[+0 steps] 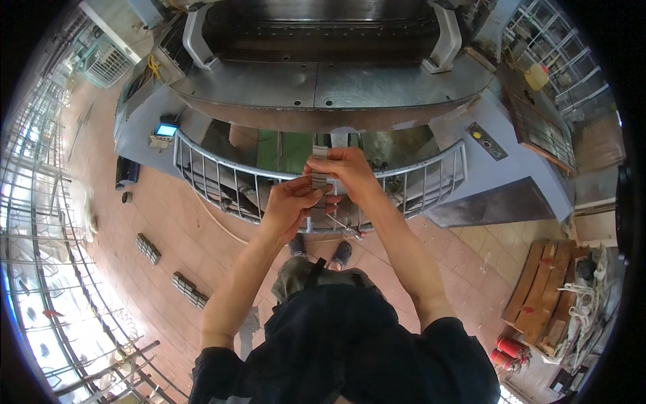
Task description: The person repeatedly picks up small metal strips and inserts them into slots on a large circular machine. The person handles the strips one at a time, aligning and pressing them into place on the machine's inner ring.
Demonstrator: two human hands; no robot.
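You had the grey segmented strip (319, 180) out in front of you, by the curved railing (222, 160). It looked stiff and fairly dense, hardly fragile, its smooth faces perhaps slippery; the long edges seemed the surest hold. Your left hand (288, 202) pinched its nearer part, your right hand (351, 172) its farther part, fingers curled in on both.

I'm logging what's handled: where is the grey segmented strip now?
In the head view, the grey segmented strip is just above centre, held by the left hand and right hand, seen against the curved railing.
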